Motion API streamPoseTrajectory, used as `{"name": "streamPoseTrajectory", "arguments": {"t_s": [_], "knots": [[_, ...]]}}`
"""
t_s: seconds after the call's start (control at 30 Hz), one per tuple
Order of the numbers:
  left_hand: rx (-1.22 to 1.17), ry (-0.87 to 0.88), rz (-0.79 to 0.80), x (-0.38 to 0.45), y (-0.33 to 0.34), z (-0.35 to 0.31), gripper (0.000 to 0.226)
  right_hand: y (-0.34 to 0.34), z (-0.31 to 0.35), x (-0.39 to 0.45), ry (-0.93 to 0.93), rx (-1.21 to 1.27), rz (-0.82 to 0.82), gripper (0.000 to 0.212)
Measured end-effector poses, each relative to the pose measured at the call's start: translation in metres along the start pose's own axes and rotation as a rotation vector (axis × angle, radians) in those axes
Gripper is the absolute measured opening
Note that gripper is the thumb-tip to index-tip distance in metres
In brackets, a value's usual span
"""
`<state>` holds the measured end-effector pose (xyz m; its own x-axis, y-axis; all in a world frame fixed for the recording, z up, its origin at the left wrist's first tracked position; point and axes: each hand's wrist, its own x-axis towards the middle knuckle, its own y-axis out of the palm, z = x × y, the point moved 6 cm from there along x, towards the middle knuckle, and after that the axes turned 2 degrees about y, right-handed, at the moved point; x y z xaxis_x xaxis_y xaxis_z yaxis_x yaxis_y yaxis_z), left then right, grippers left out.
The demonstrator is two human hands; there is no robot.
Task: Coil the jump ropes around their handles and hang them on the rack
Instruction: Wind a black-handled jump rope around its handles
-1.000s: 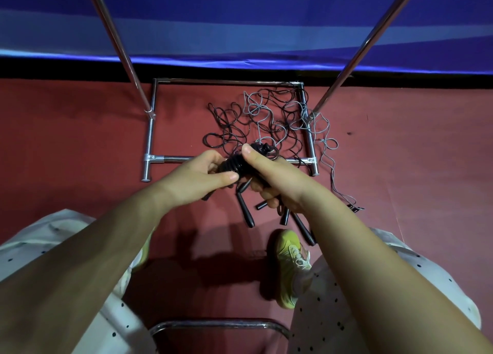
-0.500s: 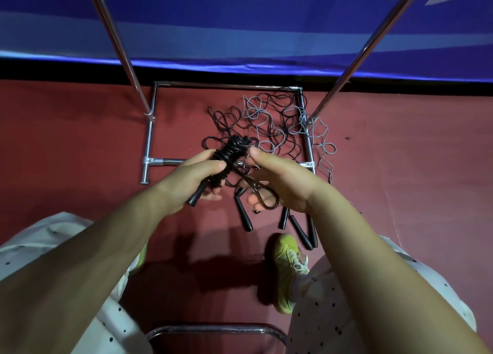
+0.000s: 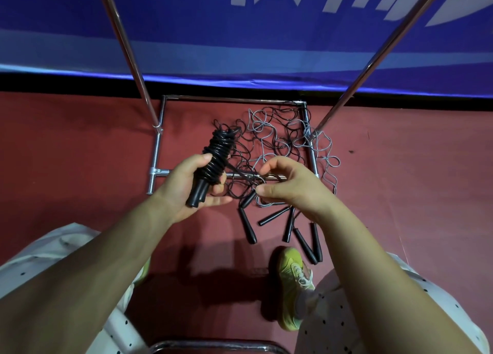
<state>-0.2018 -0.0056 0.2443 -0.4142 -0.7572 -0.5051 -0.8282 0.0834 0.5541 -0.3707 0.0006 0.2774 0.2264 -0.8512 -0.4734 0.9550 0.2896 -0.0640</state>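
Our left hand (image 3: 186, 185) grips the coiled rope (image 3: 217, 156) by its handles above the floor; our right hand (image 3: 289, 183) pinches its loose end (nearly wound). Next we'd tuck it, then lift to the rack (image 3: 125, 41).

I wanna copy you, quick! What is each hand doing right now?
Left hand: grips the coiled black jump rope by its handles.
Right hand: pinches the loose end of the rope between thumb and fingertips.
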Motion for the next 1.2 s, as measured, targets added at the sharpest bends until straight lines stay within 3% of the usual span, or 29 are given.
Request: {"name": "streamPoseTrajectory", "arguments": {"t_s": [0.13, 0.37, 0.57, 0.7, 0.77, 0.87, 1.07, 1.2], "knots": [[-0.098, 0.003, 0.07, -0.001, 0.0, -0.004, 0.043, 0.0, 0.004, 0.0, -0.062, 0.003, -0.013, 0.031], [-0.241, 0.007, 0.135, 0.0, -0.004, -0.011, 0.068, 0.001, 0.019, -0.01, -0.133, 0.013, 0.021, 0.038], [-0.324, 0.018, 0.231, 0.0, -0.001, -0.018, 0.063, 0.004, 0.033, -0.018, -0.257, -0.58, -0.051, 0.047], [-0.345, 0.005, 0.306, 0.0, 0.002, -0.019, 0.057, 0.002, 0.04, -0.021, -0.401, -0.842, -0.174, 0.024], [-0.32, -0.01, 0.292, 0.001, 0.002, -0.016, 0.058, -0.001, 0.041, -0.022, -0.421, -0.755, -0.179, 0.013], [-0.278, -0.045, 0.227, 0.004, 0.001, -0.009, 0.063, -0.005, 0.039, -0.019, -0.367, -0.494, -0.115, 0.028], [-0.12, -0.077, 0.057, 0.003, 0.001, -0.005, 0.044, -0.003, 0.039, -0.018, -0.376, -0.3, -0.11, 0.014], [0.201, -0.023, -0.003, 0.003, 0.002, 0.003, 0.029, 0.02, 0.041, -0.02, -0.346, 0.194, 0.127, 0.021]]}}
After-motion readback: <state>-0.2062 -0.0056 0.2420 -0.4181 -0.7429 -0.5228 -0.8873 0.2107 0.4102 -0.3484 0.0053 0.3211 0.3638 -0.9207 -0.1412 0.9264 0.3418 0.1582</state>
